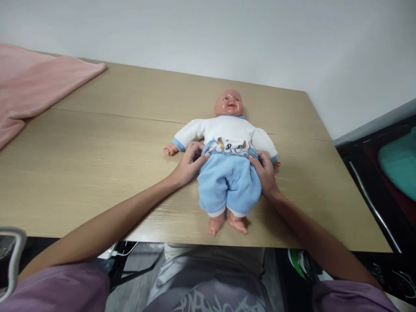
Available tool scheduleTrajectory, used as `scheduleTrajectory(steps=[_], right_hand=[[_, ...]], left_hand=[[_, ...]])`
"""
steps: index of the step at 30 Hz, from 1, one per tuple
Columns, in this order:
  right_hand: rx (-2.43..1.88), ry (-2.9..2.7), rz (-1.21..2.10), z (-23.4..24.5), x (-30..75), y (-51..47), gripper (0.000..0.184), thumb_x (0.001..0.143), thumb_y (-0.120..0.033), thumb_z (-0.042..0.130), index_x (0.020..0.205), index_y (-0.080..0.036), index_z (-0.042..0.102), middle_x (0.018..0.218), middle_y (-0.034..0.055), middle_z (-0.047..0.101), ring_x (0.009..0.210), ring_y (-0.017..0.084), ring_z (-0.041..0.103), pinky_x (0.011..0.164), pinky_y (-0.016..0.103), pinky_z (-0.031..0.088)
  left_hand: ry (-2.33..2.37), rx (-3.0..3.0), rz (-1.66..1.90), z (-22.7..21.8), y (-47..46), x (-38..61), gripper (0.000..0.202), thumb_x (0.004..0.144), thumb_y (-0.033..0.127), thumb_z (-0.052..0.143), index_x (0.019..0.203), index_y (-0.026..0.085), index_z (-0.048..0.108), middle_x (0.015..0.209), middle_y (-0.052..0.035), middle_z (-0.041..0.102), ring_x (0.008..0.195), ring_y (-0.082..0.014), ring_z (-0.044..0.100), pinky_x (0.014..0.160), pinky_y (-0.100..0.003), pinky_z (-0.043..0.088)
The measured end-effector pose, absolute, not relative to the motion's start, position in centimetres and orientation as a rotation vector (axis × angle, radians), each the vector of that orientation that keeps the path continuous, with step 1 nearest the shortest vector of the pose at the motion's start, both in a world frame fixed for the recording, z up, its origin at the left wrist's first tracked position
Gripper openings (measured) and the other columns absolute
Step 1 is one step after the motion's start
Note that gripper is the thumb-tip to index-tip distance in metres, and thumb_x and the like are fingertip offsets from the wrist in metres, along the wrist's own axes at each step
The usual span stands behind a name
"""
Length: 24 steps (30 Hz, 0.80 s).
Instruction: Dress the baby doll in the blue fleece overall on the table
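A baby doll lies on its back on the table, head away from me and bare feet near the front edge. It wears a white sweater with blue cuffs and a cartoon face at the belly, and fuzzy light-blue pants. My left hand grips the waistband at the left side, thumb on top and fingers tucked beside the body. On the opposite side my right hand pinches the waistband the same way. Some fingertips of both hands are hidden by cloth.
The wooden table has a seam running across it. A pink blanket lies at the far left. A white wall rises behind. Right of the table stands a dark item with a teal part.
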State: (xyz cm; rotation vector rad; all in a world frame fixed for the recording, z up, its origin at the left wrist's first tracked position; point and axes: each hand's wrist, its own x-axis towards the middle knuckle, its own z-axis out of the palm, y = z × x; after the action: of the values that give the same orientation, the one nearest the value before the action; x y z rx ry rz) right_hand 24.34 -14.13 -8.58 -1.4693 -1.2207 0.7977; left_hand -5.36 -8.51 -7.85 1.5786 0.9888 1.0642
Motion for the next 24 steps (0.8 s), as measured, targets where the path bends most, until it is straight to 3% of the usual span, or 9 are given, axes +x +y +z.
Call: scheduleTrajectory(steps=[2,6,9,12,15,17,21,24], right_hand=[[-1.438,-1.036,0.976,-8.4,24.5,-15.0,0.034,0.095,-0.056,0.083,0.102,-0.029,0.063,0.102,0.0013,0.067,0.102,0.025,0.065,0.092,0.038,0.059],[-1.300,-0.838,1.319,-7.7,24.4,-14.9,0.040,0.090,-0.056,0.087,0.110,-0.030,0.063,0.102,0.0016,0.073,0.092,0.027,0.070,0.081,0.041,0.063],[-1.260,-0.967,1.314,-7.7,24.6,-13.9,0.044,0.095,-0.064,0.084,0.115,-0.031,0.063,0.109,0.0024,0.076,0.097,0.028,0.073,0.088,0.044,0.065],[-1.310,-1.197,1.144,-7.8,25.0,-13.5,0.045,0.099,-0.072,0.077,0.109,-0.031,0.062,0.105,0.0016,0.072,0.098,0.027,0.069,0.095,0.044,0.063],[-1.389,-1.402,0.834,-7.6,25.2,-14.1,0.044,0.101,-0.071,0.075,0.098,-0.029,0.061,0.100,0.0028,0.063,0.101,0.027,0.063,0.099,0.043,0.059],[-1.378,-1.499,0.649,-6.9,25.0,-14.6,0.038,0.102,-0.064,0.075,0.097,-0.029,0.062,0.106,0.0054,0.061,0.107,0.029,0.061,0.107,0.046,0.056],[-1.299,-1.680,0.575,-4.7,24.0,-14.3,0.025,0.102,-0.051,0.076,0.101,-0.029,0.064,0.118,0.0097,0.063,0.116,0.032,0.061,0.115,0.051,0.053],[-1.267,-1.700,0.666,-3.6,23.4,-12.4,0.027,0.104,-0.052,0.075,0.101,-0.028,0.064,0.110,0.0069,0.065,0.109,0.030,0.062,0.112,0.048,0.054]], left_hand=[[1.021,1.570,1.056,-8.3,-8.8,-5.5,0.042,0.097,0.063,0.077,0.105,0.024,0.065,0.117,-0.0055,0.066,0.114,-0.0254,0.062,0.104,-0.040,0.053],[1.013,1.396,1.090,-8.6,-8.6,-5.0,0.057,0.100,0.080,0.073,0.106,0.026,0.057,0.093,0.0011,0.055,0.083,-0.0184,0.050,0.076,-0.032,0.047],[0.994,1.357,1.174,-8.5,-7.9,-4.7,0.070,0.093,0.091,0.077,0.109,0.027,0.055,0.088,0.0030,0.052,0.074,-0.0160,0.043,0.065,-0.031,0.038],[0.962,1.372,1.145,-8.3,-7.3,-5.0,0.070,0.093,0.092,0.076,0.109,0.028,0.054,0.084,0.0035,0.052,0.068,-0.0162,0.040,0.061,-0.031,0.034],[0.967,1.442,1.122,-7.9,-7.2,-5.7,0.061,0.098,0.084,0.077,0.107,0.026,0.059,0.086,0.0024,0.053,0.074,-0.0177,0.045,0.067,-0.032,0.039],[0.952,1.532,1.101,-7.4,-7.1,-6.1,0.051,0.103,0.074,0.077,0.110,0.024,0.065,0.096,0.0001,0.058,0.087,-0.0196,0.053,0.079,-0.033,0.045],[0.933,1.844,1.124,-6.6,-6.1,-6.2,0.038,0.111,0.062,0.072,0.114,0.025,0.070,0.115,-0.0053,0.067,0.114,-0.0259,0.059,0.103,-0.038,0.048],[0.914,1.817,1.158,-6.3,-4.8,-5.3,0.048,0.111,0.073,0.066,0.112,0.025,0.065,0.110,-0.0055,0.065,0.105,-0.0248,0.059,0.096,-0.037,0.049]])
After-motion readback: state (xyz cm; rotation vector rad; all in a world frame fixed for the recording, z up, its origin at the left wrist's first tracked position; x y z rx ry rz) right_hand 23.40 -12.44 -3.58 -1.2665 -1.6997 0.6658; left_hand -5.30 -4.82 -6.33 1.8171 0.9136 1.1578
